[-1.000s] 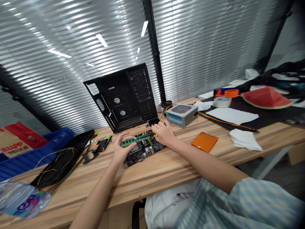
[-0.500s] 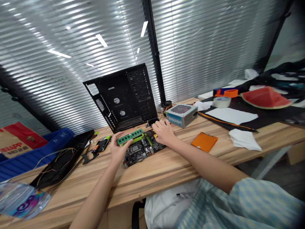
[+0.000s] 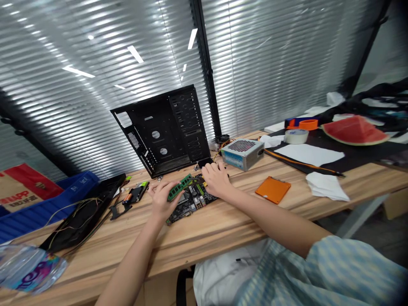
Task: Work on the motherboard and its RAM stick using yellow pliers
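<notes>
Slatted window blinds (image 3: 95, 51), black post (image 3: 204, 72) between (ceiling lights (image 3: 135, 54) reflected); wooden desk (image 3: 210, 229) below.

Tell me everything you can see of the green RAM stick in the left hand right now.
The long, narrow green RAM stick is a flat circuit board with a row of black memory chips along its visible face; its contact edge can't be made out. The left hand grips it at the end nearer the camera, and it slants diagonally over the black motherboard. It doesn't appear seated in a slot, and whether it touches the board can't be told.
</notes>
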A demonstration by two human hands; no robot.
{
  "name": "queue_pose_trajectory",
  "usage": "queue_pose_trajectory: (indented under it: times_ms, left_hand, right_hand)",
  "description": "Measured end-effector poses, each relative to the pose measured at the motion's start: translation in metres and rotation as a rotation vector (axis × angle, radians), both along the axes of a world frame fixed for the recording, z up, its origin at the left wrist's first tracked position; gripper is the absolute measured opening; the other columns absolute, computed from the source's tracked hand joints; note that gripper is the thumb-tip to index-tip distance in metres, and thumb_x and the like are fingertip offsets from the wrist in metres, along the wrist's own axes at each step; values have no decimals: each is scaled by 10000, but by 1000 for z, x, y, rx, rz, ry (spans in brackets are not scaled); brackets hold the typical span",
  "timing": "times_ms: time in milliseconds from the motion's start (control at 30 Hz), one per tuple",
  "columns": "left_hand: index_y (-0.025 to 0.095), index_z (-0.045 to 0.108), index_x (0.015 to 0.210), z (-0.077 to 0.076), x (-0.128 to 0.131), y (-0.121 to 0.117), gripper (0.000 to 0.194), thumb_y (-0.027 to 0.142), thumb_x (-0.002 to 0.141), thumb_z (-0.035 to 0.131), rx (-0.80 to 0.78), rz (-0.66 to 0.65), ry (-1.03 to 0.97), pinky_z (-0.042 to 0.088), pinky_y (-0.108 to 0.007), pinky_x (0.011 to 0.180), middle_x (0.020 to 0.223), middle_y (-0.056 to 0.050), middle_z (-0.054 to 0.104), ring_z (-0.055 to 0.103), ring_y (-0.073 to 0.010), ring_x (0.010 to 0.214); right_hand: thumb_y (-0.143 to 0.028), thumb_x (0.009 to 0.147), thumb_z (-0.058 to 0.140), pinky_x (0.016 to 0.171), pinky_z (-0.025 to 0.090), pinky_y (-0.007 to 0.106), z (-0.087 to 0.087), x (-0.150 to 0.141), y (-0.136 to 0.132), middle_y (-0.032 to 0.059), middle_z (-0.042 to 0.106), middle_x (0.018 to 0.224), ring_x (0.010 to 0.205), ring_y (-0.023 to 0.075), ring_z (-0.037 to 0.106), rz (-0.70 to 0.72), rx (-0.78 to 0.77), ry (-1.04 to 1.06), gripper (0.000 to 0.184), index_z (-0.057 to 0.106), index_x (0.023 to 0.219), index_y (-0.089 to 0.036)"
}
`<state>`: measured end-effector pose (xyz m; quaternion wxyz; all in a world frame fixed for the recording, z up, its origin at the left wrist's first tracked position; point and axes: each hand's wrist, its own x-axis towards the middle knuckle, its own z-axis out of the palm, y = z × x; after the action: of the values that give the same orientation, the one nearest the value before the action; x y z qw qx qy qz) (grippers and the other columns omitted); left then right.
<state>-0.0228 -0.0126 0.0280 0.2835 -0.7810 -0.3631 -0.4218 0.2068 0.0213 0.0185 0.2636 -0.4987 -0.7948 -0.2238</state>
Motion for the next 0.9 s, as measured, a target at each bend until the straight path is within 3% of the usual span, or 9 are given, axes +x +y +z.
queue_pose_trajectory:
  times_ms: [400, 900]
  left_hand:
    - [237, 607, 1067, 4, 3, -2, 283, 225, 809, 723, 78, -56, 139, 310, -381, 894, 945, -16, 750, 680, -197, 864]
    - [242, 604, 1105, 5, 6, -5, 302, 178, 825, 698, 138, -79, 228, 271, -380, 948, 957, -1, 761, 690, -190, 883]
  right_hand:
    - [-115, 696, 566, 861, 252, 420, 0, -3, -3, 148, 568, 1054, 971, 271, 441, -27, -48, 4, 335, 537, 1030, -127]
    - [-217, 696, 589, 841, 264, 428, -5, -1, -2, 134, 565, 1026, 935, 271, 444, -10, -40, -5, 328, 527, 1009, -146]
